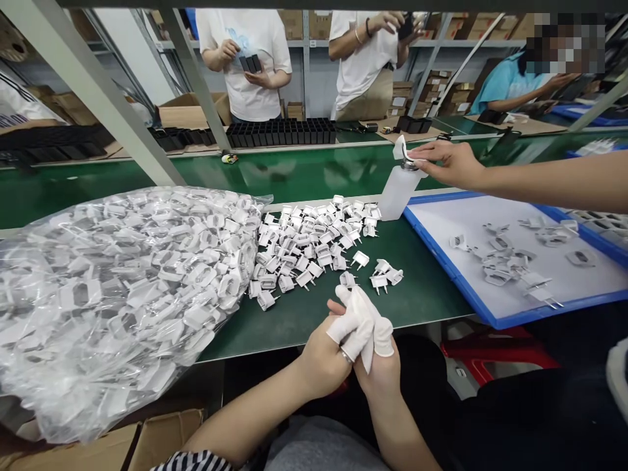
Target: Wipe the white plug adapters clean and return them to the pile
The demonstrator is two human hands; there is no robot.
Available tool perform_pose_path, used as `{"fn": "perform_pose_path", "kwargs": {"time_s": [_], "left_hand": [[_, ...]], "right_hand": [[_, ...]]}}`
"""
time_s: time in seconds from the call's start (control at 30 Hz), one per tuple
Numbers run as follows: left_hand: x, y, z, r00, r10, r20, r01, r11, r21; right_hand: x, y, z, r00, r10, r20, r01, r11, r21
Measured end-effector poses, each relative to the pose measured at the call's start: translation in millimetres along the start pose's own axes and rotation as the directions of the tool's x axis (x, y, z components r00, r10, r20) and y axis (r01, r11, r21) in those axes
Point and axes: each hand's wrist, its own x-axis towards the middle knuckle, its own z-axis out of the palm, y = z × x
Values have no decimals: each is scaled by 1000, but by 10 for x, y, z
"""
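My left hand (321,360) and my right hand (380,369) are pressed together just in front of the green table edge (275,327). White finger cots cover their fingertips. The fingers of both are closed on a small white cloth (366,358) held between them. Just beyond my hands lie a few loose white plug parts (385,275), and behind those a larger pile of the same parts (314,242). The pile spills from a big clear plastic bag (122,288) full of them on the left.
A co-worker's hand (451,163) reaches in from the right and presses a wipe onto a white pump bottle (397,190). A blue-rimmed tray (490,320) holds several plug parts. Beyond runs a green conveyor (294,173), with people standing behind it. A cardboard box (98,451) sits below left.
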Motion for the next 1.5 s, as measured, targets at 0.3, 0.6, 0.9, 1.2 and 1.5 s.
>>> {"fn": "perform_pose_path", "kwargs": {"time_s": [0.3,0.6,0.9,1.2,1.5], "left_hand": [[35,104,-337,803,346,486,-479,859,180],[504,-260,-757,977,-180,-118,212,716,665],[499,-344,-695,953,-228,-198,299,808,508],[338,-97,-490,817,-577,6,305,424,-853],[180,-64,-310,841,-540,-15,251,415,-874]], "right_hand": [[237,-214,-188,978,149,-147,-127,981,146],[678,-583,-261,991,-11,-133,5,999,-46],[593,-346,-193,996,35,-80,-49,981,-188],[333,-28,-107,948,-268,172,310,653,-691],[285,-7,-26,795,-263,546,606,317,-730]]}}
